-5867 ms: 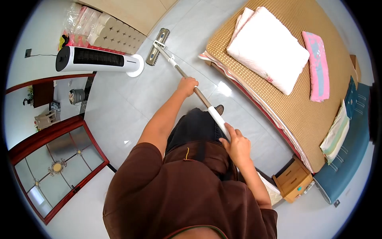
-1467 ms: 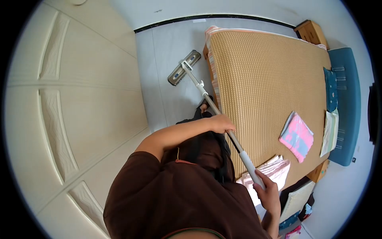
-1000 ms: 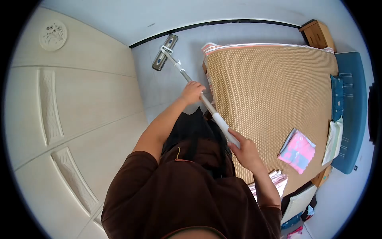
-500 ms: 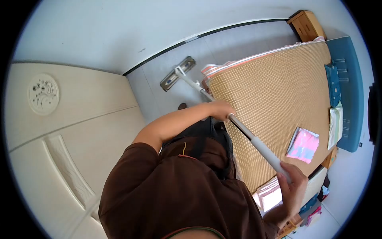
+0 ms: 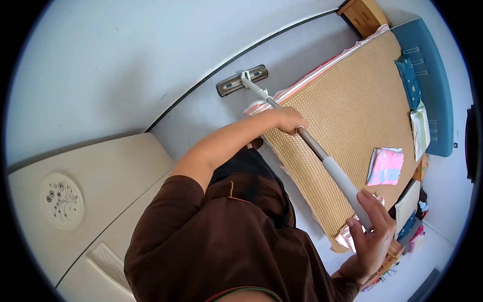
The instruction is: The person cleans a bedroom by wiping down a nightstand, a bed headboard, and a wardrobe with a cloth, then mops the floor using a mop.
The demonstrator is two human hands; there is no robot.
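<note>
A flat mop (image 5: 343, 183) runs diagonally across the view, with a grey grip at its near end and a metal pole below. My left hand (image 5: 290, 121) is wrapped round the metal part of the pole, over the bed's edge. At the top of the grey grip, my right hand (image 5: 375, 226) holds the end against the palm, thumb and fingers loosely around it. The rectangular mop head (image 5: 231, 86) lies on the grey floor (image 5: 201, 108), between the wall and the foot of the bed.
A bed (image 5: 347, 100) with a woven mat fills the right, carrying a folded pink cloth (image 5: 386, 167) and pillows (image 5: 420, 131) by the blue headboard (image 5: 427, 80). A wooden nightstand (image 5: 363, 17) stands in the far corner. Cream wardrobe doors (image 5: 115, 176) are at left, the white wall (image 5: 126, 60) ahead.
The mop head has moved right along the floor and turned, nearer the bed's corner. My view has swung, so the bed and wardrobe appear shifted. Both hands keep their hold; the right fingers look looser.
</note>
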